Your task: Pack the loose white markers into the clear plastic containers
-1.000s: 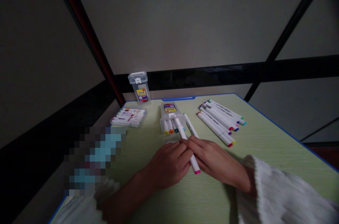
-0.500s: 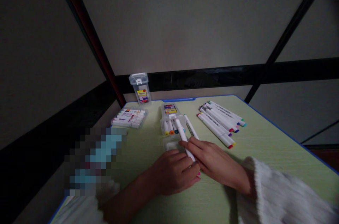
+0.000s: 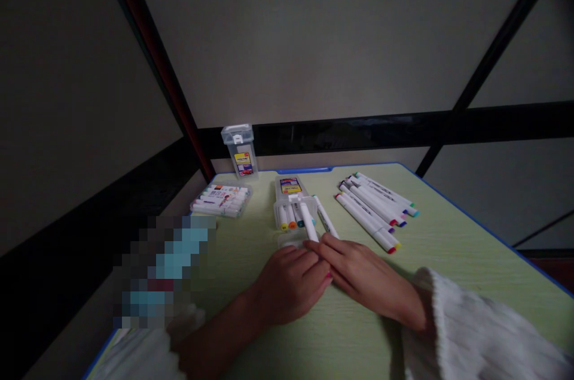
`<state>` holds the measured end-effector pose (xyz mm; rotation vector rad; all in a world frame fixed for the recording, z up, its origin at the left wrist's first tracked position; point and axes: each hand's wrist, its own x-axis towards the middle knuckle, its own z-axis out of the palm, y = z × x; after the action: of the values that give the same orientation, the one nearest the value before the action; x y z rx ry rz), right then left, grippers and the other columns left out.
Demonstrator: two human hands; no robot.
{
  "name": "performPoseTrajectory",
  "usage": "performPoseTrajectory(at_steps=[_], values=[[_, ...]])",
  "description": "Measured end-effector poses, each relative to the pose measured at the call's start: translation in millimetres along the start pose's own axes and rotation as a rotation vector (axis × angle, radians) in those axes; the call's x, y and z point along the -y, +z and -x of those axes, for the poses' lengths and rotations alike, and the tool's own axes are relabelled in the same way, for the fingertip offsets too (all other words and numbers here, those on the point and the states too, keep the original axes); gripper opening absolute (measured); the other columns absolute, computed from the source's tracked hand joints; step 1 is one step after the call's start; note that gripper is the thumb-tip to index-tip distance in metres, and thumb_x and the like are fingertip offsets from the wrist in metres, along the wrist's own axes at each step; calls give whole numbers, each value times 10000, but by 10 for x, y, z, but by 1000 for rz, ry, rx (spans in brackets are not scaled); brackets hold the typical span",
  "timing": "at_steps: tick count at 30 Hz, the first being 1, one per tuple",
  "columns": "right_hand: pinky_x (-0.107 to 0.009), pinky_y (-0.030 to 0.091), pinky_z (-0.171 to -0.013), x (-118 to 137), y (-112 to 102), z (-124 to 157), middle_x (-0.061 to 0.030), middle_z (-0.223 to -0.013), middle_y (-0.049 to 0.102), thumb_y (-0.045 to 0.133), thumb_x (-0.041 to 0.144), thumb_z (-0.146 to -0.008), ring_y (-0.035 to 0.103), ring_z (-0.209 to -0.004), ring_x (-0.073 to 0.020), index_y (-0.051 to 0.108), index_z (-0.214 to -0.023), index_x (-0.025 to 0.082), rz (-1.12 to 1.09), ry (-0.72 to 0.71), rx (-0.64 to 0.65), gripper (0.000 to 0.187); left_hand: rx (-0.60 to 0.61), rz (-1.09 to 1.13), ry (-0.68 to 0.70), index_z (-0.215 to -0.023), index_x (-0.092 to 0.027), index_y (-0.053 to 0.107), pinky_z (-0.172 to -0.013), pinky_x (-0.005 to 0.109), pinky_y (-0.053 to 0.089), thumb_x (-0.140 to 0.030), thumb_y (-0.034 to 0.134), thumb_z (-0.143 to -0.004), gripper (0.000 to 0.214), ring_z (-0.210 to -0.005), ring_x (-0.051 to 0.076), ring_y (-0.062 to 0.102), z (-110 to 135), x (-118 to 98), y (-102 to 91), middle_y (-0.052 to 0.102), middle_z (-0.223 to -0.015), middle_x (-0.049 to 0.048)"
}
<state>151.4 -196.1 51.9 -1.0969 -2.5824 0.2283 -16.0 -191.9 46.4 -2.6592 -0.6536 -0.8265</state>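
Note:
A white marker [image 3: 308,221] slants up from between my two hands, its top end over the mouth of an open clear marker case [image 3: 277,206]. My left hand [image 3: 293,284] is closed around the marker's lower part. The fingers of my right hand [image 3: 363,278] press against the same marker from the right, over my left fingertips. The marker's lower end is hidden by my hands. Inside the case, which lies on its side, are several markers with yellow, orange and dark teal ends. Another white marker [image 3: 326,218] lies on the table just right of the case.
To the right, several white markers [image 3: 368,218] with coloured ends lie in a loose pile. A flat clear pack of markers [image 3: 222,199] rests at the left. Behind it stands a closed clear case [image 3: 244,155]. The light green table [image 3: 448,272] has a blue edge, with a wall behind.
My left hand has slid up the marker towards the case, so less of the marker shows. My right hand is almost where it was. The view has shifted slightly.

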Motion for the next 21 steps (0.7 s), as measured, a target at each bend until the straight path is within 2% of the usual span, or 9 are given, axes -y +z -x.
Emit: performPoseTrajectory(at_steps=[12,21], values=[[-355,490,-744,-24,30,15,-90,-981,564,382,156,-845,581,-864,-211,305,-1306,157,-47,-2,-29,468,8,30,-93,-777,-151,542,-621,266,438,-196,368,-864,199,-680,145,504,-12,-5,12,557,-723,29],[-357,498,-736,-37,41,30,-94,-997,544,381,154,-841,578,-858,-209,316,-1306,159,-22,2,-51,470,22,46,-107,-777,-150,554,-638,274,446,-186,369,-862,207,-692,151,497,-13,-8,11,556,-730,34]])
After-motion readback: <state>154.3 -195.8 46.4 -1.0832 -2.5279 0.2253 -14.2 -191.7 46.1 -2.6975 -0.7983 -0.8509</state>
